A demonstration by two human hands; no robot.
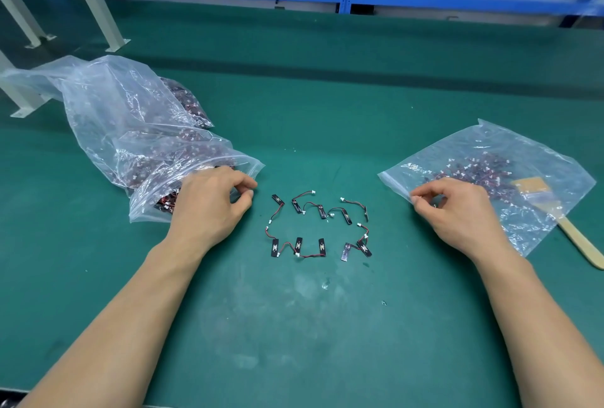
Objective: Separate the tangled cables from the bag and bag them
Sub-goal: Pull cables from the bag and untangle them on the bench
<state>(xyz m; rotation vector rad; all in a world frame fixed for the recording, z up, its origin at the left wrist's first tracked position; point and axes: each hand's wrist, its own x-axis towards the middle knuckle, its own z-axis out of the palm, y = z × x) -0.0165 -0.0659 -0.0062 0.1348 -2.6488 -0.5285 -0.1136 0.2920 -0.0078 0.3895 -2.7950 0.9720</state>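
Two hands were at work, one at each bag. The left hand point(212, 201) lay with its fingers curled, thumb and forefinger closing on what looked like the lip of the big bag point(130, 133) at the left. I could not make out whether a cable was caught in that pinch as well. The right hand point(457, 211) pinched the near-left edge of the smaller bag point(523, 159), lifting the plastic a little at its mouth.

Between the hands, roughly ten loose cables point(320, 228) lay spread on the green mat point(327, 97), each a short red-and-black lead with a black strip at one end and a white plug at the other. A couple in the near row touched or overlapped.

To my eye the separating was partly done, and the bagging of this batch was about to start. The next move would call for holding the smaller bag open with one hand while the other gathered the loose cables and fed them in without knotting them again.

The big bag held a dense tangle too blurred by creased plastic to count, and its far end trailed off the left edge. A wooden-handled brush point(555, 221) lay at the smaller bag's right side. Whether it sat in, on or under the plastic, I could not tell.
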